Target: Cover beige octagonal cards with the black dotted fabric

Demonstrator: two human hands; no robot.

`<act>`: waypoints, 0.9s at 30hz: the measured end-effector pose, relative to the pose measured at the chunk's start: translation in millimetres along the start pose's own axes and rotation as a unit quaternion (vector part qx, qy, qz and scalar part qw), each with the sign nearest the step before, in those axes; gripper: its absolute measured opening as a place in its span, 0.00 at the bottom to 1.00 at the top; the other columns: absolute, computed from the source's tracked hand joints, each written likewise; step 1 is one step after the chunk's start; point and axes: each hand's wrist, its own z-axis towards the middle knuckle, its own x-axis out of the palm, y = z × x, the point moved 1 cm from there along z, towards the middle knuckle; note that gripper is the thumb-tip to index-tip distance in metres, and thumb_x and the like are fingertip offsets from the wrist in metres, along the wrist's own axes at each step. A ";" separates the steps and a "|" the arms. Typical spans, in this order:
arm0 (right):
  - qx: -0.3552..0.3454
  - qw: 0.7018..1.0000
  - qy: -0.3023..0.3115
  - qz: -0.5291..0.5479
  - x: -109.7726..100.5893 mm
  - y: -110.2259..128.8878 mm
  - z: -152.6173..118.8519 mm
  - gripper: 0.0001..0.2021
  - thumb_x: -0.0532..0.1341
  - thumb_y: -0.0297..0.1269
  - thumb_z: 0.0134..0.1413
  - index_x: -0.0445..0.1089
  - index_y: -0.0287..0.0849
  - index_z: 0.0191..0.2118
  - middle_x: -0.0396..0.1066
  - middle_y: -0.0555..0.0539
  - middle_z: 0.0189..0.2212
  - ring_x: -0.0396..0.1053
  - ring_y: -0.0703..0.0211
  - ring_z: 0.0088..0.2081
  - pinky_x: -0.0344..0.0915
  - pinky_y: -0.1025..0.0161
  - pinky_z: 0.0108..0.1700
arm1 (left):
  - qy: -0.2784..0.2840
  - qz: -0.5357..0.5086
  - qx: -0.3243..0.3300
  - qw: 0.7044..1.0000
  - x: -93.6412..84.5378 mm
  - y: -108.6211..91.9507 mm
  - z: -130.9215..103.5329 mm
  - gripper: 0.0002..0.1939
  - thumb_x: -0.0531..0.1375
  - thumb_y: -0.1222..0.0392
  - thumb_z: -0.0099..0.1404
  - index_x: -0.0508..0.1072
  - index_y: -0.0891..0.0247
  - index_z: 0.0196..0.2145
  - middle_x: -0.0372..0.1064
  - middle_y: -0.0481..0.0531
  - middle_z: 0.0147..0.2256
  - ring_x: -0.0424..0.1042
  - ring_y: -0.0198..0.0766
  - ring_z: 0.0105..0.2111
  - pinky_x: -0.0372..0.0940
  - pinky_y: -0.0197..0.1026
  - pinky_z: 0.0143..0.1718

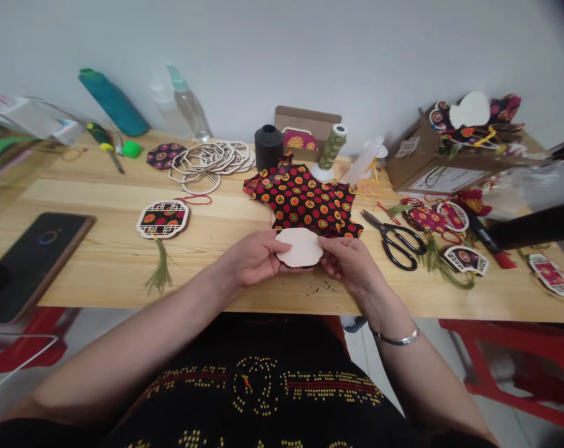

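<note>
Between my two hands, over the table's front part, is a pale scalloped oval wooden piece (pixel 300 247), with a strip of patterned fabric showing under its lower edge. My left hand (pixel 259 256) grips its left side, thumb on the face and fingers beneath. At its right edge my right hand (pixel 346 260) pinches it with thumb and fingers. Just behind the hands lies a black cloth with red and yellow dots (pixel 305 196). Off to the left, a finished-looking framed ornament (pixel 163 219) carries a green tassel (pixel 159 271).
Black-handled scissors (pixel 396 239) lie to the right, near several tasselled ornaments (pixel 431 216). Thin wooden frames (pixel 211 160) are heaped at back left. Thread spools (pixel 268 147) and a cardboard box (pixel 449 158) stand along the wall. A phone (pixel 32 261) rests at left.
</note>
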 end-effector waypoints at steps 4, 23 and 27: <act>-0.004 1.000 -0.001 0.005 -0.7 -0.9 0.5 0.15 0.68 0.42 0.38 0.66 0.39 0.16 0.62 0.55 0.11 0.56 0.73 0.10 0.42 0.73 0.12 | 0.001 0.009 -0.004 1.000 -0.2 0.5 0.3 0.20 0.49 0.81 0.59 0.68 0.80 0.48 0.75 0.68 0.41 0.76 0.52 0.40 0.70 0.58 0.45; 0.012 1.000 -0.014 -0.010 -1.4 0.6 0.4 0.15 0.71 0.41 0.33 0.67 0.38 0.19 0.63 0.55 0.11 0.54 0.73 0.10 0.41 0.72 0.12 | 0.031 -0.025 -0.005 0.999 -5.8 4.8 4.5 0.21 0.50 0.79 0.60 0.67 0.78 0.51 0.76 0.67 0.40 0.77 0.50 0.37 0.72 0.51 0.38; 0.008 1.000 -0.009 -0.015 -1.8 0.8 0.5 0.15 0.71 0.42 0.33 0.67 0.38 0.20 0.63 0.55 0.11 0.54 0.73 0.10 0.41 0.72 0.12 | 0.035 -0.019 -0.006 0.999 -8.2 5.5 5.4 0.22 0.50 0.78 0.61 0.65 0.78 0.53 0.75 0.67 0.39 0.77 0.50 0.37 0.72 0.50 0.38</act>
